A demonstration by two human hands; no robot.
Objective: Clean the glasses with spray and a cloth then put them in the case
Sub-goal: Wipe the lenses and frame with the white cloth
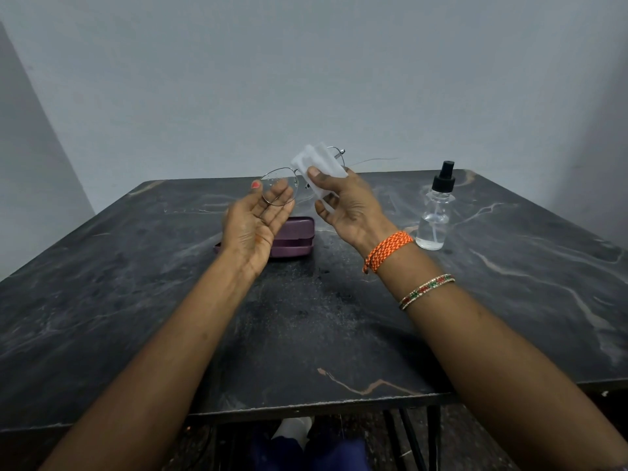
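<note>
Thin metal-framed glasses [272, 180] are held up above the table, their left lens spotted with droplets. My left hand [253, 220] grips that lens rim between thumb and fingers, palm up. My right hand [343, 205] pinches a folded white cloth [317, 164] over the right lens, which the cloth mostly hides. One temple arm sticks out to the right. A closed purple case [295, 234] lies on the table below my left hand. The clear spray bottle [435, 212] with a black pump top stands upright to the right of my right hand.
The dark marble table [136, 283] ends at a near edge low in the view. A grey wall rises right behind its far edge. Table legs and a person's legs show beneath the near edge.
</note>
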